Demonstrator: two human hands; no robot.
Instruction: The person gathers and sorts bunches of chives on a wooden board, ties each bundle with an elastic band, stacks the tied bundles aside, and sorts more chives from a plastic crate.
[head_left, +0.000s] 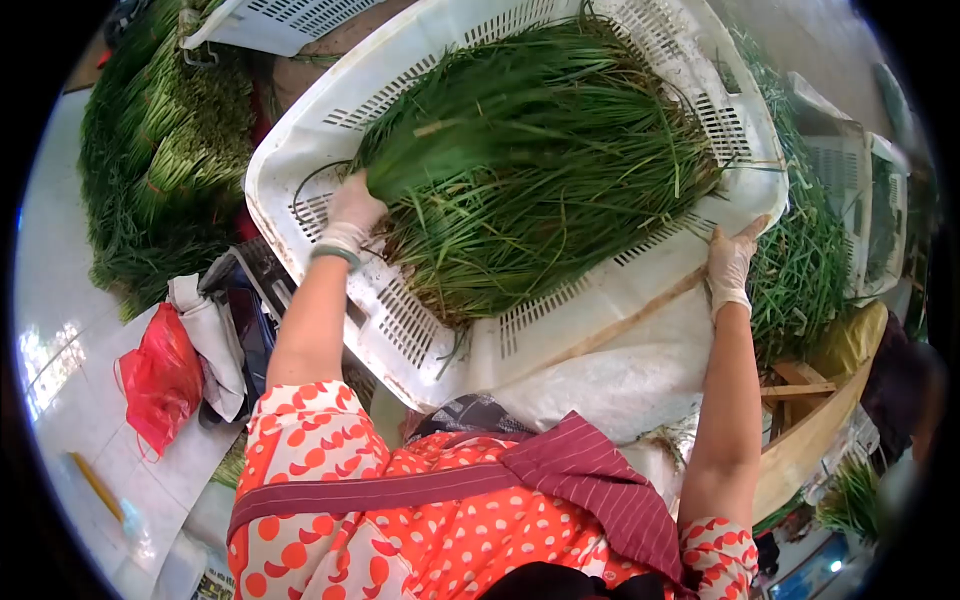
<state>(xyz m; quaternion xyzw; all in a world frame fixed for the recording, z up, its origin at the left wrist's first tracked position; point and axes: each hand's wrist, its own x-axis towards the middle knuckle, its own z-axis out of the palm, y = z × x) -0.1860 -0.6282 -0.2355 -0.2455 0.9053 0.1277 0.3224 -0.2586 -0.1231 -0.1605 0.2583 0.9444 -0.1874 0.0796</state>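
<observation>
A white slotted plastic crate (570, 365) is tilted in front of me, with a thick heap of long green chives (560, 150) lying in it. At the crate's left end, my gloved left hand (355, 212) is closed around a bunch of chives (430, 155), whose leaves are blurred by motion. The fingertips of that hand are partly hidden by the leaves. My gloved right hand (732, 265) grips the crate's rim at the right corner, thumb and fingers over the edge.
A large stack of bundled chives (165, 150) stands at the left. On the white tiled floor lies a red plastic bag (162, 380). More loose greens (800, 265) and white crates (885, 215) are at the right, above a wooden box (815, 440).
</observation>
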